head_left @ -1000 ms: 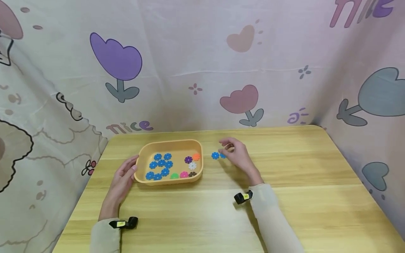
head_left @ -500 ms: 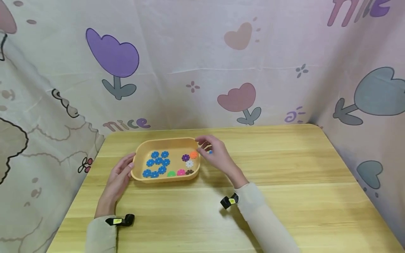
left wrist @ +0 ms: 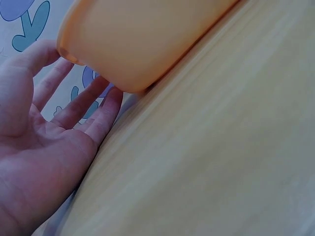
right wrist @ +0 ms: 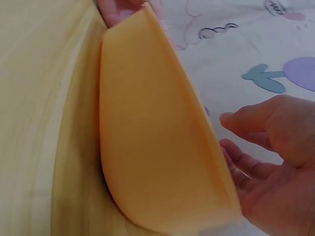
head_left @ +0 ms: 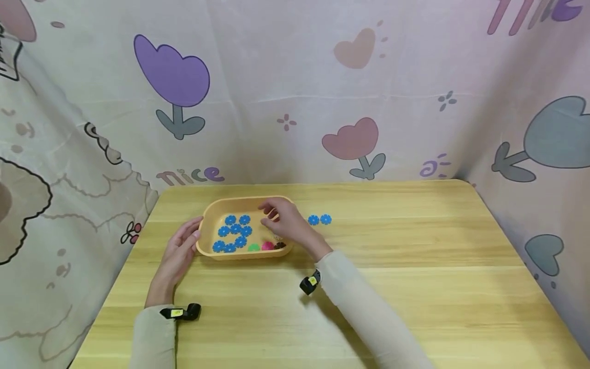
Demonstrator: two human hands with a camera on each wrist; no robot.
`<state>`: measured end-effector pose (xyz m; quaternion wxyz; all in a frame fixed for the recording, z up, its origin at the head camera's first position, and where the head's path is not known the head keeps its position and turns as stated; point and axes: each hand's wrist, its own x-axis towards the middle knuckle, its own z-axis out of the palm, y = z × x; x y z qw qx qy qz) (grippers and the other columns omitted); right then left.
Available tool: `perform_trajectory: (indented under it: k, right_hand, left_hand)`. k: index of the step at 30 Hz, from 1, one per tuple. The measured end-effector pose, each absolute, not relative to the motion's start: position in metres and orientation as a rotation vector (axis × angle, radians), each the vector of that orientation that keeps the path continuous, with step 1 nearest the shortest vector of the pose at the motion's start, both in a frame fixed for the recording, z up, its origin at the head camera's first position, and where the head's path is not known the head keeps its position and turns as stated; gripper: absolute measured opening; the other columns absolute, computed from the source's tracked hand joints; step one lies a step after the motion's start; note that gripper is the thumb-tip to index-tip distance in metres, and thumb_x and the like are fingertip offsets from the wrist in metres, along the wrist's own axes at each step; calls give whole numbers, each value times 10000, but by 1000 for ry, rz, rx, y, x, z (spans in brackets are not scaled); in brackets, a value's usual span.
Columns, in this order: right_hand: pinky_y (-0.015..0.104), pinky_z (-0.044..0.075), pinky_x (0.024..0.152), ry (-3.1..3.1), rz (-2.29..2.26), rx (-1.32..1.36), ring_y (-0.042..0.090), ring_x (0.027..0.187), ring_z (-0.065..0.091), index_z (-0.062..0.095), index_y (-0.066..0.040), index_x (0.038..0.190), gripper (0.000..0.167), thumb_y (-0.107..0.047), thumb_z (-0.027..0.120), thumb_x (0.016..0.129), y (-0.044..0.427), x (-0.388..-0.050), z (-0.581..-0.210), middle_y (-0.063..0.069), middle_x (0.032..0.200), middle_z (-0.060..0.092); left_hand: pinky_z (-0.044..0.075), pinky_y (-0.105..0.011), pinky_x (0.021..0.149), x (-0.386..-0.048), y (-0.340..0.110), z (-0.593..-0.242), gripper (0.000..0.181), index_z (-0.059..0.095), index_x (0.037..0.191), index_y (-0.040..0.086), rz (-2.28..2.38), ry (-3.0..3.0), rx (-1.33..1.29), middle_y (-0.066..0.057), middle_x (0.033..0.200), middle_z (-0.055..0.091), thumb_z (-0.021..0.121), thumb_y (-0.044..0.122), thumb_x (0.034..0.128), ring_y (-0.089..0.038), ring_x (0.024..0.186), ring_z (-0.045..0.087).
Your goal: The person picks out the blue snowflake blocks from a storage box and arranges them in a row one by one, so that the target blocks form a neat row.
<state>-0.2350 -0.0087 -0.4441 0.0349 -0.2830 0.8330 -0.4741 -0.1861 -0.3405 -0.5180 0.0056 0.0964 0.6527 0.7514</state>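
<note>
A shallow yellow plastic tray (head_left: 244, 254) sits on the table with several blue flower-shaped discs (head_left: 235, 229) in its left half. My left hand (head_left: 178, 253) rests its thumb and fingertips against the tray's left end; in the left wrist view the fingers (left wrist: 106, 115) look nearly straight against the outer wall. Over the tray's right end hovers my right hand (head_left: 288, 220), fingers loosely bent, thumb apart, nothing seen between them. It hides part of the tray; a green disc (head_left: 254, 247), a pink disc (head_left: 268, 246) and a dark brown disc (head_left: 279, 246) show below it.
Two blue discs (head_left: 319, 219) lie side by side on the wooden table (head_left: 415, 246), right of the tray. A printed fabric curtain (head_left: 258, 92) stands behind and around the table. Each wrist wears a small black camera (head_left: 310, 283).
My right hand has moved left from the two blue discs on the table to above the tray's right end, leaving those discs behind. My left hand has stayed at the tray's left end.
</note>
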Motion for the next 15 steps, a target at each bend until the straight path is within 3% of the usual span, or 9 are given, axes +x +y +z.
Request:
perform_trajectory:
  k: [6, 15]
  right_hand:
    - [232, 554, 858, 2534, -1399, -809, 196, 985, 630, 669, -14, 1252, 298, -73, 722, 964, -33, -243, -448, 155, 1164, 680]
    - [187, 548, 814, 2463, -1320, -713, 154, 940, 594, 682, -27, 1235, 289, -53, 727, 950, -55, -246, -466, 63, 1075, 652]
  left_hand:
    - [486, -223, 1039, -188, -342, -514, 476, 352, 1559, -19, 2348, 2058, 288, -76, 1506, 447, 451, 69, 1101, -134, 1330, 506]
    - [493, -228, 1032, -187, -341, -515, 475, 348, 1557, -28, 2346, 2055, 294, -66, 1500, 464, 447, 63, 1101, -138, 1323, 516]
